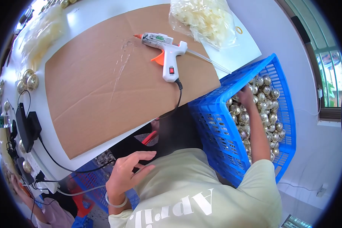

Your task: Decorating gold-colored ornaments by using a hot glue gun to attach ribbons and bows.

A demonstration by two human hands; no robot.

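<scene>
well, the right hand [247, 95] is down among the balls [272, 118] in the crate [216, 99]; balls lie all round its fingers, whose tips are hidden, so i cannot tell whether they grasp one. the left hand [126, 171] is released, its fingers loosely bent near the shirt [171, 182]. well ahead of those fingers, the glue gun [170, 57] lies on the cardboard [98, 98].
</scene>
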